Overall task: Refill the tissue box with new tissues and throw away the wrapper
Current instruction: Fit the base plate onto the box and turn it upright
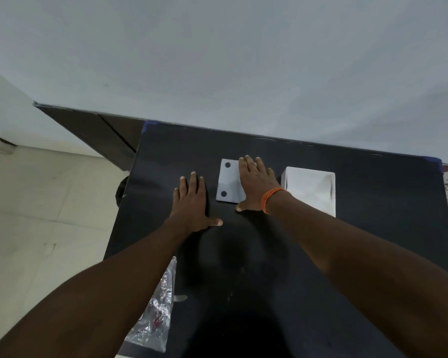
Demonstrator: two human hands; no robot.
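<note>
A flat white panel (228, 180) with two dark round dots lies on the black table (373, 202). My right hand (255, 184), with an orange band at the wrist, rests flat on the panel's right part, fingers spread. My left hand (192, 202) lies flat on the bare tabletop just left of the panel, holding nothing. A white open-topped box (311, 189) stands to the right of my right hand. A crumpled clear plastic wrapper (157, 313) lies at the table's near left edge, beside my left forearm.
The table stands against a pale wall (243, 60). Left of it is a light tiled floor (44, 202), with a dark round object (120, 192) partly hidden under the table's left edge. Dark skirting runs along the wall's base.
</note>
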